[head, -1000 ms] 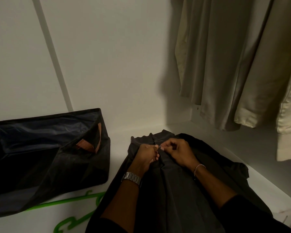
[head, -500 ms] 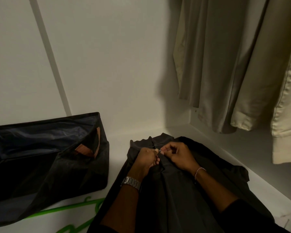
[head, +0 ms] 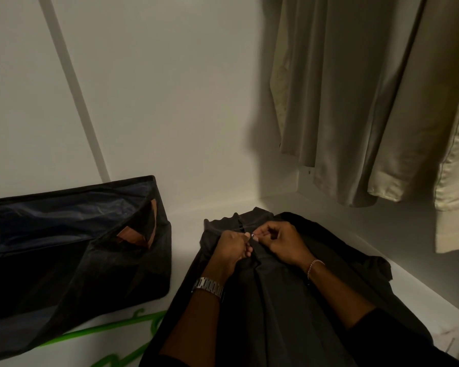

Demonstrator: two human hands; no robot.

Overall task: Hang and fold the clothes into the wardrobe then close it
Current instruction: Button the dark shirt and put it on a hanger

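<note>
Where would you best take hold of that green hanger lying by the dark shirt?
Probably by the bare green bar on the white shelf, coming from above. It lies flat in the open between the dark bag and the dark shirt. Its right part goes under the shirt, so I cannot tell where the hook lies. Both the left hand and the right hand are busy pinching the shirt's front.

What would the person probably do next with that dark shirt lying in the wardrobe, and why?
Probably push the button through its hole. The left hand and right hand both pinch the front edges of the dark shirt together just below its collar, with the small pale button between the fingertips, so fastening looks unfinished.
</note>
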